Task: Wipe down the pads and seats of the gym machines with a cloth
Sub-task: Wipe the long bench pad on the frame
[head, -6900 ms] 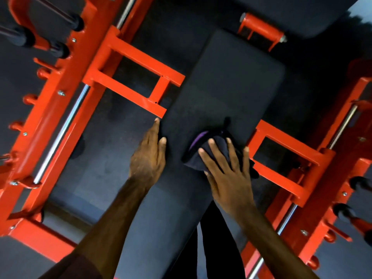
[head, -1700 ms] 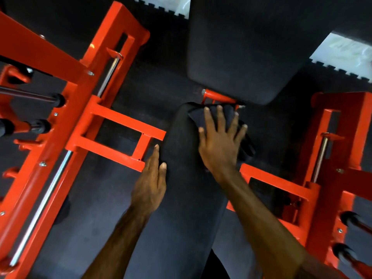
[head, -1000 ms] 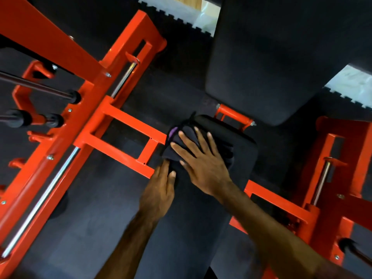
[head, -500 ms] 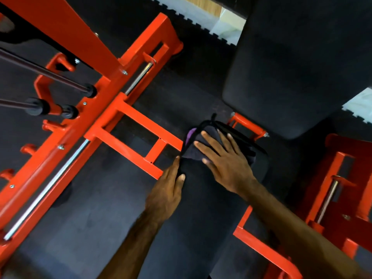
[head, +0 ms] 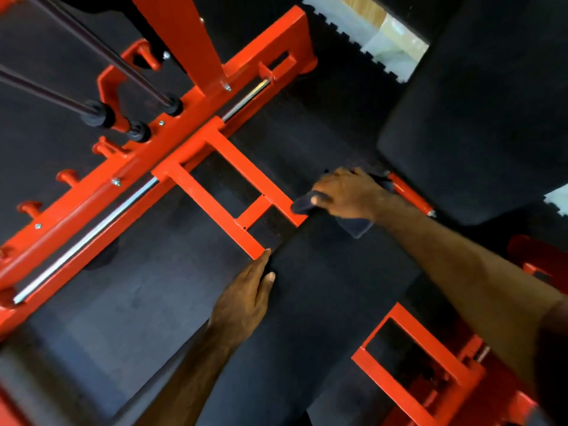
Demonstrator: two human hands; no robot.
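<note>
Right hand [head: 347,195] grips dark cloth [head: 353,226] at far left corner of bench [head: 322,302] pad; left hand [head: 246,296] flat, fingers straight on left edge; risk: knuckles strike orange frame [head: 242,195] just beside cloth; cloth could bunch, leaving corner unwiped.

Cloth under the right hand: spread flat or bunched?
Bunched. The cloth pokes out in folds either side of the right hand, draped over the pad's end.

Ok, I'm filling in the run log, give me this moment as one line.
right hand: grips cloth at bench pad far end | left hand: flat on pad's left edge | back pad: untouched
</note>
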